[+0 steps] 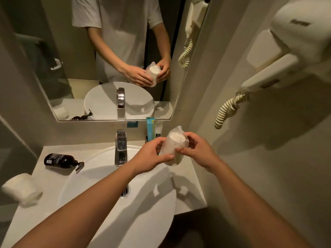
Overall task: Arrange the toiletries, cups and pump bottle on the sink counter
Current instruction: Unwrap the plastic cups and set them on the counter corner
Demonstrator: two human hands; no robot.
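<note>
Wrapped cup [174, 145]: gripped between left hand [152, 156] and right hand [198, 151], long axis near-upright, above the counter [188, 185] right of the faucet [120, 149].

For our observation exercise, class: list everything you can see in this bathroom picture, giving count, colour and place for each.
Wrapped cup: one, white in clear plastic, held above the counter's right side.
Pump bottle: one, dark brown, lying on its side, counter left.
Towel roll: one, white, counter's left edge.
Sachet: one, teal, upright against the wall right of the tap.
Tap: one, chrome, behind the basin.
Basin: one, white, centre.
Mirror: one, on the wall above.
Hairdryer: one, cream, right wall.
Left hand, right hand: both grip the cup.
</note>
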